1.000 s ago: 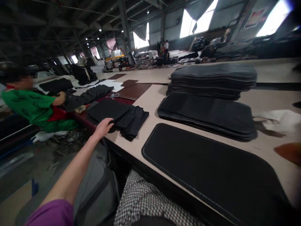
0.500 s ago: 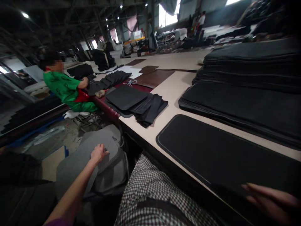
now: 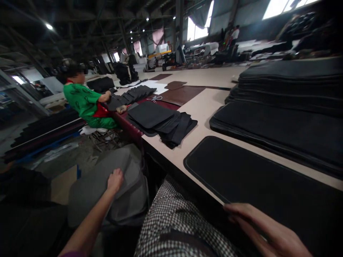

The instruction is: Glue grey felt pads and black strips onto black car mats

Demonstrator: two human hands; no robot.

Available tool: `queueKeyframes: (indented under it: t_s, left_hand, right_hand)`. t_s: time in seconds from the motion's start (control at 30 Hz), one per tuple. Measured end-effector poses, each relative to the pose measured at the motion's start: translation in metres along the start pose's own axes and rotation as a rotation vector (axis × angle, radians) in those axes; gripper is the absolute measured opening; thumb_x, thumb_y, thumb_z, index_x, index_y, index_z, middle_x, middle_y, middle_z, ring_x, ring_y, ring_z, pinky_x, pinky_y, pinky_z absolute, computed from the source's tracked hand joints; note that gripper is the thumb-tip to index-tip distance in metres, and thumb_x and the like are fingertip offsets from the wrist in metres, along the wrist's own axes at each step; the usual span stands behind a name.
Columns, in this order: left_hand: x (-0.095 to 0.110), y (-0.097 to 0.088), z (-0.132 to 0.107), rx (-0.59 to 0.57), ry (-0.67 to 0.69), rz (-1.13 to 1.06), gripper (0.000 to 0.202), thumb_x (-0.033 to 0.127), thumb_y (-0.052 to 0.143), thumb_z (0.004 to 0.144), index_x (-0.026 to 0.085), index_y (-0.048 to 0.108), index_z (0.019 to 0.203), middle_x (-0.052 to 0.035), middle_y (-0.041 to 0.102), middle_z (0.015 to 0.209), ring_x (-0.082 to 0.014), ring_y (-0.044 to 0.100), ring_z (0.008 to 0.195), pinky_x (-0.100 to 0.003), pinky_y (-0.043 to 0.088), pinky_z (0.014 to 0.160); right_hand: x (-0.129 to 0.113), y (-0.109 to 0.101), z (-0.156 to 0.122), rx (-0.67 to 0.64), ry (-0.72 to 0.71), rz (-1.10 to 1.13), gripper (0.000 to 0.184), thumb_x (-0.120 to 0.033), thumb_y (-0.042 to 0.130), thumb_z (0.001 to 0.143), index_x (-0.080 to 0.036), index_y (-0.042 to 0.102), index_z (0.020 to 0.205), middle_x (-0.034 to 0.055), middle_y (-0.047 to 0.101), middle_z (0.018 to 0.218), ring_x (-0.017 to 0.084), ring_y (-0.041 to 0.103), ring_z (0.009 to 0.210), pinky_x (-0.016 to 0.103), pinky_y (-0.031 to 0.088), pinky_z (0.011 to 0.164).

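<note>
My left hand (image 3: pixel 115 181) is on a grey, round-cornered felt-like sheet (image 3: pixel 93 178) at the top of a stack low beside the table. Its fingers are curled and closed at the sheet; the fingertips are partly hidden. Along the near table edge, my right hand (image 3: pixel 264 225) reaches in from the lower right with fingers stretched out, over the border of a large black panel (image 3: pixel 257 175). That panel lies flat, with a pale line running along its rounded edge. No object shows in my right hand.
Thick stacks of black panels (image 3: pixel 278 125) stand at the right of the table. Smaller black pieces (image 3: pixel 152 116) lie near the table corner. A person in green (image 3: pixel 83 98) sits at the far left, handling dark pieces. A checked cloth (image 3: pixel 171 214) covers my lap.
My right hand has moved left along the table edge and shows more fully. My left hand has shifted slightly on the grey sheet, fingers more curled. The view has tilted a little.
</note>
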State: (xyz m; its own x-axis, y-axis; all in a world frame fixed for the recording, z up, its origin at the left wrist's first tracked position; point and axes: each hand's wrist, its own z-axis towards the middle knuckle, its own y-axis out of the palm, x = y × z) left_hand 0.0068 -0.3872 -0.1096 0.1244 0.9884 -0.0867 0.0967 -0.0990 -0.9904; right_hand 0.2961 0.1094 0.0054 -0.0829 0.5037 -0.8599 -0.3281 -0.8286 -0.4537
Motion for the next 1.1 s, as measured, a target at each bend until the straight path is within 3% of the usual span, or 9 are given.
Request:
queueKeyframes:
  t_s: [0.1,0.17,0.33,0.43,0.53,0.63,0.77,1.0,1.1]
  left_hand:
    - [0.004,-0.020,-0.001,0.016,0.009,-0.082,0.019,0.029,0.061,0.092,0.015,0.064,0.104,-0.0101,0.062,0.122,-0.0259,0.056,0.119,-0.048,0.046,0.101]
    - [-0.001,-0.047,0.004,0.041,0.010,-0.162,0.015,0.025,0.055,0.093,0.016,0.065,0.098,-0.0116,0.063,0.119,-0.0261,0.057,0.117,-0.047,0.046,0.101]
    - [-0.006,-0.137,0.002,0.086,0.193,-0.386,0.017,0.023,0.044,0.087,0.021,0.061,0.088,-0.0089,0.050,0.148,-0.0275,0.048,0.135,-0.045,0.041,0.111]
    - [0.027,-0.181,-0.029,-0.048,0.501,-0.604,0.010,0.027,0.051,0.085,0.021,0.058,0.080,-0.0045,0.042,0.157,-0.0295,0.042,0.140,-0.045,0.038,0.113]
    - [0.082,-0.201,-0.072,-0.272,0.802,-0.797,0.009,0.031,0.057,0.087,0.022,0.058,0.083,-0.0063,0.039,0.159,-0.0300,0.036,0.144,-0.045,0.033,0.116]
    - [0.129,-0.200,-0.106,-0.417,0.962,-0.878,0.008,0.027,0.058,0.088,0.021,0.060,0.084,-0.0092,0.041,0.158,-0.0301,0.035,0.144,-0.046,0.030,0.117]
    - [0.155,-0.186,-0.131,-0.597,1.085,-0.936,0.004,0.025,0.063,0.085,0.021,0.062,0.085,-0.0092,0.046,0.155,-0.0300,0.043,0.140,-0.045,0.031,0.117]
    - [0.165,-0.150,-0.156,-0.724,1.016,-1.322,0.011,0.028,0.071,0.080,0.020,0.064,0.085,-0.0116,0.057,0.143,-0.0317,0.052,0.133,-0.045,0.037,0.113]
    - [0.157,-0.109,-0.154,-0.629,0.667,-1.574,0.022,0.042,0.062,0.089,0.021,0.064,0.083,-0.0109,0.062,0.137,-0.0303,0.052,0.133,-0.047,0.038,0.112]
  right_hand:
    - [-0.015,0.017,0.015,-0.235,-0.068,0.017,0.027,-0.039,0.067,0.088,-0.030,0.076,0.111,0.0080,0.075,0.106,0.025,0.073,0.091,0.029,0.061,0.078]
    - [-0.029,0.028,0.023,-0.265,-0.043,0.089,0.025,-0.040,0.065,0.089,-0.029,0.077,0.109,0.0081,0.075,0.104,0.024,0.072,0.090,0.030,0.061,0.079]
    - [-0.056,0.067,0.034,-0.320,0.274,0.423,0.039,-0.053,0.068,0.086,-0.024,0.074,0.112,0.0104,0.074,0.109,0.028,0.070,0.101,0.038,0.056,0.091]
    - [-0.058,0.094,0.041,-0.376,0.481,0.792,0.056,-0.061,0.070,0.083,-0.020,0.069,0.121,0.0145,0.067,0.126,0.031,0.062,0.118,0.045,0.052,0.099]
    - [-0.053,0.108,0.048,-0.333,0.705,1.050,0.066,-0.069,0.064,0.084,-0.019,0.063,0.128,0.0166,0.053,0.145,0.032,0.055,0.128,0.047,0.053,0.096]
    - [-0.047,0.108,0.048,-0.316,0.846,1.139,0.065,-0.071,0.059,0.086,-0.019,0.062,0.125,0.0164,0.050,0.146,0.030,0.059,0.119,0.044,0.057,0.085]
    - [-0.037,0.108,0.030,-0.274,0.872,1.181,0.044,-0.053,0.071,0.086,-0.018,0.068,0.112,0.0108,0.066,0.120,0.020,0.066,0.100,0.031,0.057,0.078]
    - [-0.017,0.122,-0.007,-0.191,1.017,1.142,0.040,-0.046,0.081,0.076,-0.013,0.074,0.097,0.0111,0.075,0.095,0.023,0.071,0.082,0.032,0.057,0.074]
    - [-0.024,0.118,-0.006,-0.106,0.929,1.082,0.043,-0.040,0.084,0.072,-0.014,0.075,0.104,0.0098,0.076,0.099,0.022,0.070,0.088,0.031,0.054,0.081]
